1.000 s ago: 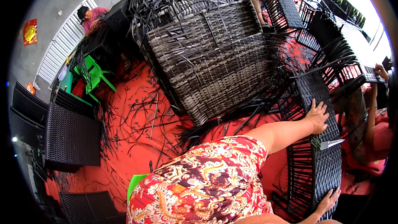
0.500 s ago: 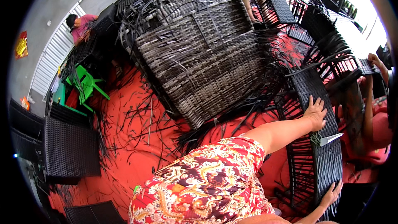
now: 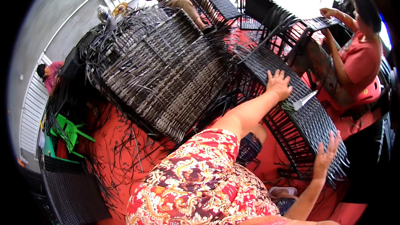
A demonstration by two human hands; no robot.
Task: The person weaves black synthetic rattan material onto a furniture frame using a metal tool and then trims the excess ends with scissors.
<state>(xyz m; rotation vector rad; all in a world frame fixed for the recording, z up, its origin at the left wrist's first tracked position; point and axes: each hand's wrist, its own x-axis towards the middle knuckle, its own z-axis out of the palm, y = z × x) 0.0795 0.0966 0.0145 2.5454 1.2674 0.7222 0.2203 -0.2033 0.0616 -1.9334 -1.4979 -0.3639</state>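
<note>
A long black wicker furniture piece (image 3: 301,84) slants across the right side, its top woven and its side showing open slats. My left hand (image 3: 279,85) lies on the weave, fingers spread, holding nothing. Close by rests a pale, tapered tool (image 3: 305,100) with a tuft of dark green strands at its wide end. My right hand (image 3: 327,156) is at the near end, beside the loose strip ends (image 3: 339,168); its fingers are stretched out and nothing is in them. Whether its palm touches the weave, I cannot tell.
A large grey-brown woven piece (image 3: 166,75) with loose strips stands left of centre. Cut strips litter the red floor (image 3: 125,141). A co-worker (image 3: 360,54) sits at right; others are further back. A green plastic chair (image 3: 68,131) and a black wicker piece (image 3: 73,191) stand left.
The view has swung right, so the scene sits further left and the co-worker at right shows more fully. My right hand's fingers now point more upward. My left hand stays on the weave.
</note>
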